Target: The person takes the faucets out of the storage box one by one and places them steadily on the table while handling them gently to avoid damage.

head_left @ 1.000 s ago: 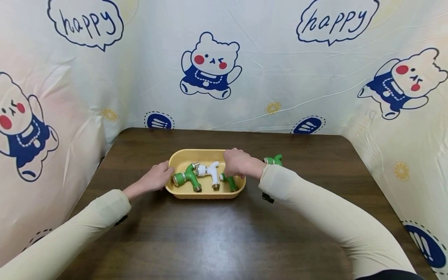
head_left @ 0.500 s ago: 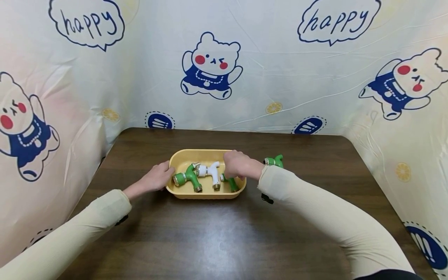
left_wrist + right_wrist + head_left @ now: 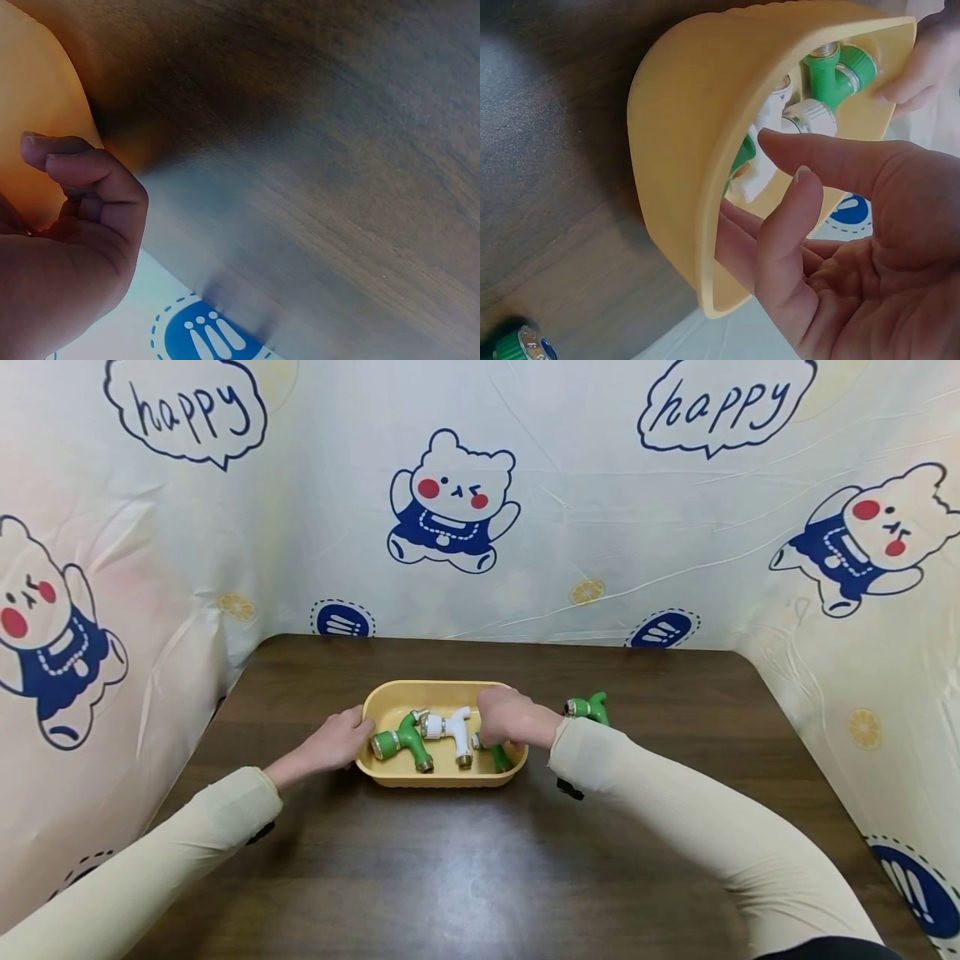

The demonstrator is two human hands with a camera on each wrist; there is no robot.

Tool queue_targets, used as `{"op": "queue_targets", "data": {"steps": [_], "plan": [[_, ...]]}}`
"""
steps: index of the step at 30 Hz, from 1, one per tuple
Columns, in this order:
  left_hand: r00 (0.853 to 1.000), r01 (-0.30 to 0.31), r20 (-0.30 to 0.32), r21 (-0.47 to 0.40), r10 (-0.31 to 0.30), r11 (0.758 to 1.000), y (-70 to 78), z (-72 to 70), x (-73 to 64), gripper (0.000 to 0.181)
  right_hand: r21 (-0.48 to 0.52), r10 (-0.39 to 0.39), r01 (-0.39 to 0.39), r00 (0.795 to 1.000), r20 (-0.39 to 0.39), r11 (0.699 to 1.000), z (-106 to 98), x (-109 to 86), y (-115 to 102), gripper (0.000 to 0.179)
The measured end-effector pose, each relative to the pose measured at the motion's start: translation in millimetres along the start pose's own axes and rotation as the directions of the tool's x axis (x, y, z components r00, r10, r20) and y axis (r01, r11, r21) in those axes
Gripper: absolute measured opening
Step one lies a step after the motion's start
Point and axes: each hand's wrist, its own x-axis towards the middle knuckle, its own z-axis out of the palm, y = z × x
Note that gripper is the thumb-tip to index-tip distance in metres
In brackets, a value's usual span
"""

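My left hand [image 3: 343, 739] grips the left end of a yellow oval plastic tray [image 3: 431, 781]; its bent fingers [image 3: 75, 161] show against the wall in the left wrist view. Inside lie a green tap [image 3: 405, 740] at the left, a white tap [image 3: 453, 732] in the middle and a smaller green tap [image 3: 498, 755] at the right. My right hand [image 3: 513, 714] reaches over the right rim and covers part of that smaller tap. In the right wrist view its thumb and bent index finger stand apart; I cannot tell whether the other fingers hold the tap.
Another green tap [image 3: 588, 706] lies on the brown wooden table [image 3: 450, 860], right of the tray and close to the right sleeve. Printed cloth [image 3: 570, 518] with bears hangs behind and along both sides of the table.
My right wrist has shifted slightly left and lower, uncovering a little more of the tap on the table. The left hand, tray and taps look unmoved.
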Motion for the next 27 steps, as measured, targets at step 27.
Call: {"op": "queue_targets", "data": {"steps": [27], "plan": [[1.000,-0.003,0.002,-0.009,0.003,1.000,0.5,-0.7,-1.7,0.041,-0.042,-0.007,0.006,1.000,-0.025,0.999,14,3.1,-6,0.019]]}}
